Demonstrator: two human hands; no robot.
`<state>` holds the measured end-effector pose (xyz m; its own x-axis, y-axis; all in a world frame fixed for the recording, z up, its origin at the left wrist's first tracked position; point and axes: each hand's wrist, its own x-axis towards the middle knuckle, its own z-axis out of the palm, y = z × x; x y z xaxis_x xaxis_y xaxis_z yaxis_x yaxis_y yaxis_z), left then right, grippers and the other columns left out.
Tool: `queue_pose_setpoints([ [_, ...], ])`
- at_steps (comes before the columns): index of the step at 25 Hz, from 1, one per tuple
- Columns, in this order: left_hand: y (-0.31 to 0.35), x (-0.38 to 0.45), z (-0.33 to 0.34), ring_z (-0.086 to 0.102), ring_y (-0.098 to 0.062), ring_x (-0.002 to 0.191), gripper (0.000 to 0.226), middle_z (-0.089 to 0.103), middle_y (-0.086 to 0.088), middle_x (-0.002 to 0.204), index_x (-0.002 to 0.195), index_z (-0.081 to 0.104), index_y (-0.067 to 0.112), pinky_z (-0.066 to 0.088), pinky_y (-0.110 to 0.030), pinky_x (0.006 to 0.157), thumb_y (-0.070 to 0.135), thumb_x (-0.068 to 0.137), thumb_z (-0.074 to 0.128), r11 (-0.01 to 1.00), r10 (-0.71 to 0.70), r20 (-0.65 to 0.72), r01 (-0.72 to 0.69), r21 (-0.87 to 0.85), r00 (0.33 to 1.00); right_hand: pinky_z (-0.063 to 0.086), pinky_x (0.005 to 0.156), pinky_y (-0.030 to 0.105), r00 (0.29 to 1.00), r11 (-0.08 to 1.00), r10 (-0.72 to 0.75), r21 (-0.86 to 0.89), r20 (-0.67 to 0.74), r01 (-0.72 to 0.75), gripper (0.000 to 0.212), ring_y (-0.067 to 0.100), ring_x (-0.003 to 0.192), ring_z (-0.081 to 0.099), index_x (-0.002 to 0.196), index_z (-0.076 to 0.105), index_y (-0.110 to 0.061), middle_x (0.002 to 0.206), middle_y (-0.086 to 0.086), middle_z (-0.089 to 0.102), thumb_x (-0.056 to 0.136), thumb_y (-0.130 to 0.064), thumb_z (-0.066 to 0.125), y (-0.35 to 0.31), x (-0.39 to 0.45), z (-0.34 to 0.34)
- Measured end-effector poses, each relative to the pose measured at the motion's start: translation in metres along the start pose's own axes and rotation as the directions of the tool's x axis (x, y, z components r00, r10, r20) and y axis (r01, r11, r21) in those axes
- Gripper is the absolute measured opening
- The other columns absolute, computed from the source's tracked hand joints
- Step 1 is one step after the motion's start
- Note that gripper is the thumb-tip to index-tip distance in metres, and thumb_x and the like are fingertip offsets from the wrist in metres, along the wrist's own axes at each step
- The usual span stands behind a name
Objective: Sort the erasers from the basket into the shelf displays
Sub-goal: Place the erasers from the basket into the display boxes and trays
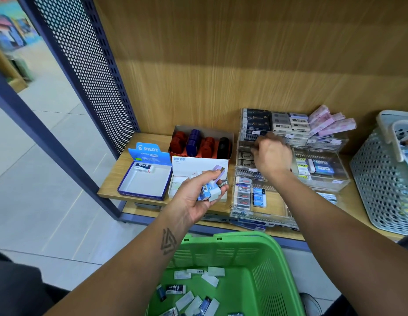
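Left hand: the left hand (193, 197) is palm up above the shelf's front edge, fingers curled round a small bunch of erasers (209, 189), white and blue-sleeved, one showing a barcode.
Right hand: the right hand (272, 156) is reached into the clear acrylic display (321, 176), back of the hand to the camera, fingers bent; blur hides whether it holds anything, so I cannot tell.
Basket: a green plastic basket (255, 254) sits low in front of the shelf, with loose erasers (193, 295) on its floor; one dark sleeve reads "PILOT".
Pilot box: a blue display box (144, 176) printed "PILOT" and "PLASTIC ERASER" stands at the shelf's left end, holding a single Pilot eraser (144, 168) at its back.
White box: a white carton (199, 165) with Chinese characters stands just beside the blue one, partly behind the left hand.
Red box: a red carton (200, 142) behind holds red, purple and black rounded items.
Acrylic tiers: dark, grey and pink eraser packs fill the compartments; their print is too blurred to read.
Right edge: a grey perforated basket (378, 179) stands on the wooden shelf (111, 185).
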<state>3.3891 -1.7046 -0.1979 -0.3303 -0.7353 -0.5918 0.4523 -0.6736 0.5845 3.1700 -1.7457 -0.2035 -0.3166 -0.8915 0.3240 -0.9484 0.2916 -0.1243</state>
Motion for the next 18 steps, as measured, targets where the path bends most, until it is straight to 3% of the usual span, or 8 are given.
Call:
queue_pose_setpoints([
  [7,0.0,-0.003,0.003,0.071,-0.036,0.094,0.035,0.068,-0.023,0.102,0.112,0.068,-0.004,0.06,-0.03,0.062,0.006,0.08,0.078,1.0,-0.003,0.031,0.003,-0.009,1.0,0.051,0.062,0.03,0.996,0.997,0.07,0.037,0.055,-0.072,0.018,0.025,0.067,0.062,0.093,0.073,-0.014,0.078,0.008,0.068,0.094,-0.019,0.057,-0.009,0.001,-0.005],
  [8,0.0,-0.004,0.005,0.071,-0.036,0.092,0.032,0.067,-0.021,0.097,0.111,0.068,-0.004,0.06,-0.03,0.062,0.006,0.082,0.077,1.0,-0.01,0.046,0.011,-0.023,0.999,0.052,0.061,0.031,0.996,0.989,0.066,0.125,0.057,-0.073,0.019,0.025,0.067,0.062,0.096,0.075,-0.016,0.08,0.007,0.07,0.092,-0.016,0.056,-0.012,-0.001,-0.011],
  [9,0.0,-0.006,0.006,0.07,-0.035,0.091,0.029,0.066,-0.02,0.093,0.11,0.068,-0.004,0.061,-0.03,0.063,0.007,0.084,0.075,0.999,-0.014,0.059,0.016,-0.041,0.998,0.054,0.062,0.032,0.992,0.947,0.062,0.307,0.111,-0.093,0.022,0.024,0.068,0.064,0.1,0.076,-0.018,0.084,0.004,0.073,0.091,-0.013,0.056,-0.017,-0.006,-0.018],
  [11,0.0,-0.009,0.007,0.07,-0.033,0.085,0.023,0.065,-0.019,0.088,0.106,0.068,-0.003,0.062,-0.031,0.074,0.007,0.086,0.073,0.997,-0.01,0.082,0.016,-0.07,0.997,0.055,0.064,0.032,0.923,0.671,-0.063,0.7,0.381,-0.243,0.028,0.023,0.074,0.069,0.106,0.074,-0.017,0.092,0.003,0.076,0.089,-0.003,0.058,-0.026,-0.021,-0.033],
  [12,0.0,-0.011,0.007,0.07,-0.031,0.08,0.021,0.065,-0.019,0.088,0.104,0.069,-0.002,0.059,-0.033,0.083,0.007,0.086,0.072,0.997,-0.003,0.094,0.01,-0.078,0.996,0.055,0.066,0.031,0.842,0.559,-0.187,0.76,0.506,-0.332,0.032,0.023,0.081,0.071,0.109,0.072,-0.015,0.095,0.004,0.076,0.086,0.003,0.059,-0.029,-0.029,-0.039],
  [14,0.0,-0.015,0.004,0.069,-0.027,0.074,0.02,0.065,-0.019,0.086,0.104,0.069,-0.002,0.055,-0.032,0.087,0.006,0.086,0.071,0.996,0.005,0.124,0.006,-0.085,0.992,0.056,0.078,0.034,0.709,0.52,-0.335,0.749,0.62,-0.41,0.045,0.022,0.098,0.071,0.118,0.068,-0.012,0.104,0.006,0.075,0.081,0.012,0.061,-0.022,-0.041,-0.043],
  [16,-0.001,-0.021,0.0,0.067,-0.027,0.074,0.023,0.065,-0.018,0.084,0.107,0.067,-0.002,0.058,-0.029,0.075,0.006,0.085,0.07,0.997,-0.005,0.174,0.018,-0.076,0.985,0.056,0.089,0.033,0.684,0.502,-0.342,0.741,0.644,-0.446,0.048,0.021,0.107,0.068,0.124,0.063,-0.008,0.113,0.009,0.072,0.081,0.012,0.066,-0.012,-0.048,-0.046],
  [18,-0.002,-0.028,-0.002,0.065,-0.028,0.075,0.021,0.066,-0.018,0.084,0.106,0.065,-0.001,0.058,-0.027,0.066,0.006,0.086,0.068,0.999,-0.021,0.227,0.028,-0.031,0.974,0.056,0.087,0.031,0.672,0.423,-0.363,0.756,0.646,-0.499,0.041,0.022,0.105,0.069,0.122,0.064,-0.006,0.112,0.011,0.072,0.084,0.007,0.07,-0.005,-0.056,-0.046],
])
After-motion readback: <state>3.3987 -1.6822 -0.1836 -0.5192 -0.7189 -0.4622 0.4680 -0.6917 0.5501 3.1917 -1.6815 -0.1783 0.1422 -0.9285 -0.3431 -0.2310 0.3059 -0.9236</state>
